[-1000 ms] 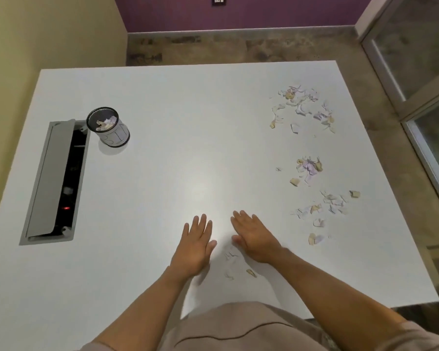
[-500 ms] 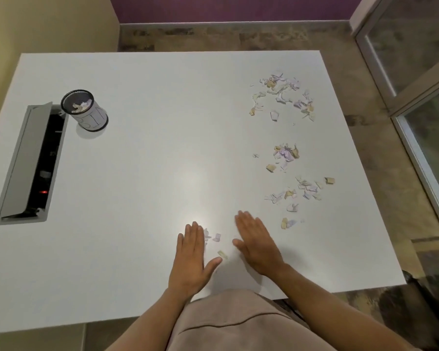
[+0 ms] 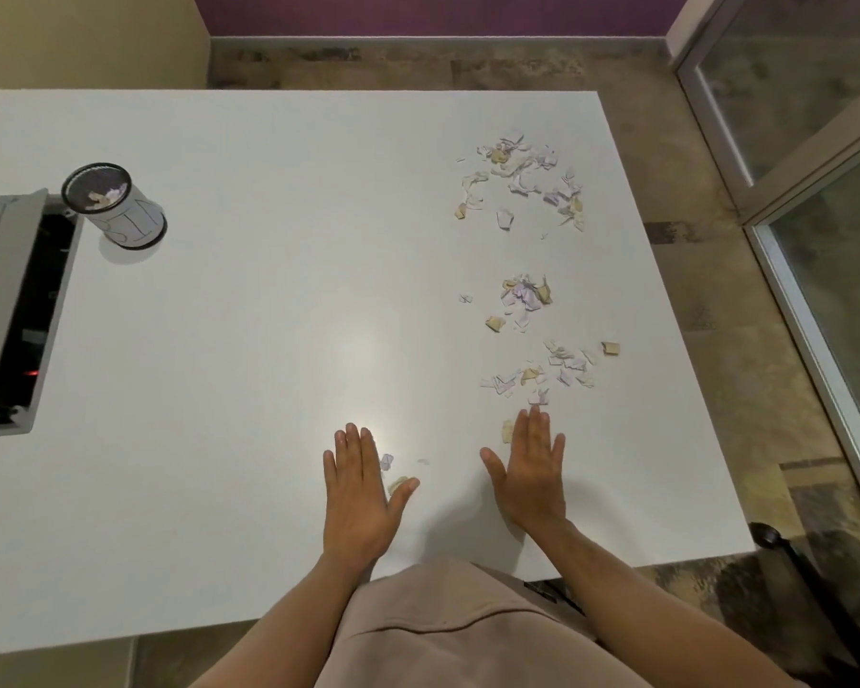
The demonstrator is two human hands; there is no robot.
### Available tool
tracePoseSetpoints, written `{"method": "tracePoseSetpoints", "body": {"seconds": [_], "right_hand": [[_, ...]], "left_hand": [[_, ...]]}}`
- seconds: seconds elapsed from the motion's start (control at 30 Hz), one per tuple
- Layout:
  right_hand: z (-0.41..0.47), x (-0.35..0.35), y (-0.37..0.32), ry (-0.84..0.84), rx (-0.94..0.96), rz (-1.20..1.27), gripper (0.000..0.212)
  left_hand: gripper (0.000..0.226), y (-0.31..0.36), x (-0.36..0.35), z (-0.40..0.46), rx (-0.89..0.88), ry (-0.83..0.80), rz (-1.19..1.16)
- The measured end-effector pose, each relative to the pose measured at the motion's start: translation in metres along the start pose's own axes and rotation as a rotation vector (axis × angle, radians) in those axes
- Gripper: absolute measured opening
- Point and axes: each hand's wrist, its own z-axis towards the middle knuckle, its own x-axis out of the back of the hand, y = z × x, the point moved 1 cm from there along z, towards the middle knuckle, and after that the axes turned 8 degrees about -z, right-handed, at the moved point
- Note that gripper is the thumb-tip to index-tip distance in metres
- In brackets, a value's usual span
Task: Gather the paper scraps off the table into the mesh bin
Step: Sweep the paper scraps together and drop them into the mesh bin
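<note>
Scraps (image 3: 527,300) near table's (image 3: 269,315) rt edge; center bare.

This looks like an office meeting room. The broad white surface (image 3: 249,315) has a grey flip-up cable hatch (image 3: 6,310) set into it, far to the left of the hands, its lid raised over a dark power well where a small red light glows. Beyond the surface, a purple wall (image 3: 418,12) meets a mottled hard floor (image 3: 467,67) along a pale skirting. To the right stand metal-framed glass panels (image 3: 805,141).
</note>
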Motion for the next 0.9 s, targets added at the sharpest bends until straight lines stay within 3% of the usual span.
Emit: {"method": "tracePoseSetpoints", "body": {"seconds": [0.2, 0.33, 0.47, 0.57, 0.7, 0.8, 0.9], "right_hand": [[0.01, -0.003, -0.015, -0.083, 0.232, -0.129, 0.081], [0.021, 0.006, -0.007, -0.041, 0.356, 0.03, 0.071], [0.03, 0.023, 0.015, 0.206, 0.201, 0.199, 0.067], [0.039, 0.03, 0.029, 0.275, 0.027, 0.209, 0.072], [0.056, 0.025, 0.036, 0.132, -0.063, 0.156, 0.082], [0.063, 0.02, 0.026, 0.074, 0.028, 0.07, 0.088], [0.065, 0.015, 0.011, 0.063, 0.15, -0.011, 0.077]], "left_hand": [[0.069, 0.013, -0.005, 0.018, -0.098, -0.018, 0.04], [0.062, 0.02, -0.003, 0.029, -0.18, -0.041, 0.038], [0.059, 0.023, 0.0, 0.036, -0.235, -0.062, 0.007], [0.058, 0.024, 0.002, 0.04, -0.233, -0.058, 0.001], [0.059, 0.029, 0.002, 0.045, -0.221, -0.053, -0.003], [0.06, 0.031, 0.001, 0.049, -0.216, -0.052, 0.01], [0.059, 0.031, 0.001, 0.053, -0.21, -0.051, 0.029]]}}
